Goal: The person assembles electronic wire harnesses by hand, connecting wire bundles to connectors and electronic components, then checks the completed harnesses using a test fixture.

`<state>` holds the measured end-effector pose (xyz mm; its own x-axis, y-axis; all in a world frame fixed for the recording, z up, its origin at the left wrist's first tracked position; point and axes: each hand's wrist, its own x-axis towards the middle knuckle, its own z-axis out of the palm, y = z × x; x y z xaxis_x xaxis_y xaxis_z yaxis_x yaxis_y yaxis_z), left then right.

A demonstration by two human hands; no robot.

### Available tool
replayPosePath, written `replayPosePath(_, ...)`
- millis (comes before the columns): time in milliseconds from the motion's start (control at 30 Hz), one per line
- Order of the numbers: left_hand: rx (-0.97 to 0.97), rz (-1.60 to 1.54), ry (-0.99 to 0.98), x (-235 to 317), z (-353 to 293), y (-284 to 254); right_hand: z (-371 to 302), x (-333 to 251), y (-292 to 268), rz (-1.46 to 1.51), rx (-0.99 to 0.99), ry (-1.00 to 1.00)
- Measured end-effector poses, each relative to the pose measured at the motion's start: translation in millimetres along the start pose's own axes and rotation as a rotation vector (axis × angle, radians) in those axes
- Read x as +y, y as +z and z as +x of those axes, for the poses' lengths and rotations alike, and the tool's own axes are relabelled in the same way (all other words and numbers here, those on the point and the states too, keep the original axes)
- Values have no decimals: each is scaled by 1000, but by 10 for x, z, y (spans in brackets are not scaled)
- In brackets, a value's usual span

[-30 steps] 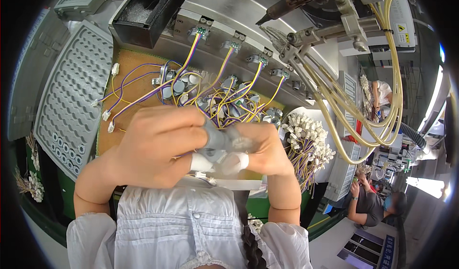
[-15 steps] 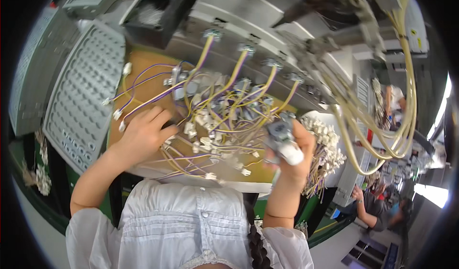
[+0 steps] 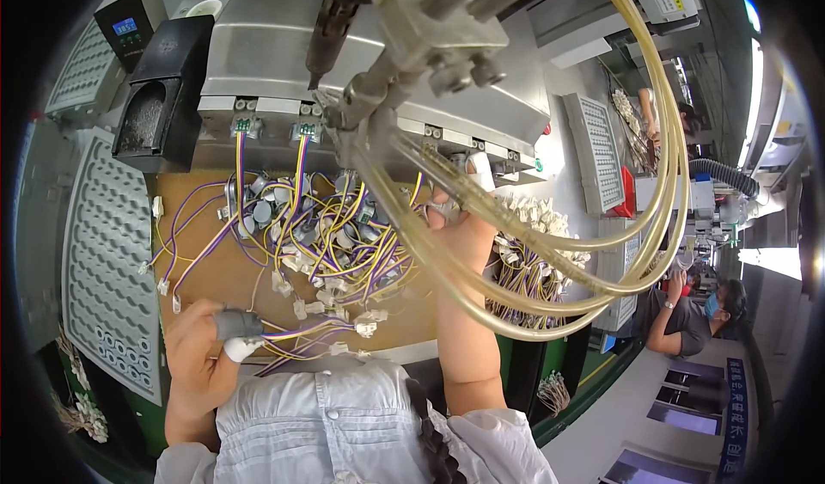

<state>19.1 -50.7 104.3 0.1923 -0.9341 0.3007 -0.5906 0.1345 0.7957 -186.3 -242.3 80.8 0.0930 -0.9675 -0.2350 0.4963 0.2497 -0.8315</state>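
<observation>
My left hand [image 3: 202,346] is closed near the table's front edge, its covered thumb and forefinger pinching a few yellow and purple wires [image 3: 296,333] that end in white plugs. A grey cover sits on the forefinger, a white one on the thumb. My right hand [image 3: 455,217] reaches up to the metal machine front; its fingers are curled, partly behind clear tubes, and what they hold is hidden. Its white-covered thumb [image 3: 479,171] points at the machine. A tangle of small round motors [image 3: 277,193] with wires and white plugs lies between my hands.
Small motors with green boards [image 3: 243,125] sit along the machine front [image 3: 369,63], wires hanging down. Yellowish tubes [image 3: 550,248] loop over my right arm. Grey trays [image 3: 107,269] and a black box [image 3: 168,97] stand left. Plug bundles [image 3: 537,269] lie right; another person [image 3: 687,316] sits beyond.
My view has swung to the right. My right hand has gone from over the wire heap, where it held a small grey part, up to the machine front. My left hand now pinches wires nearer me.
</observation>
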Motion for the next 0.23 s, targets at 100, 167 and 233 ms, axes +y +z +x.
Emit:
replayPosePath(100, 0, 0, 68, -47, 27, 67, 14, -21, 23, 11, -14, 49)
replayPosePath(167, -14, -1, 88, -51, 56, 72, 60, -139, 11, 18, -76, 136)
replayPosePath(233, -25, 23, -21, 3, 74, 33, 29, -169, 31, -63, 61, 48)
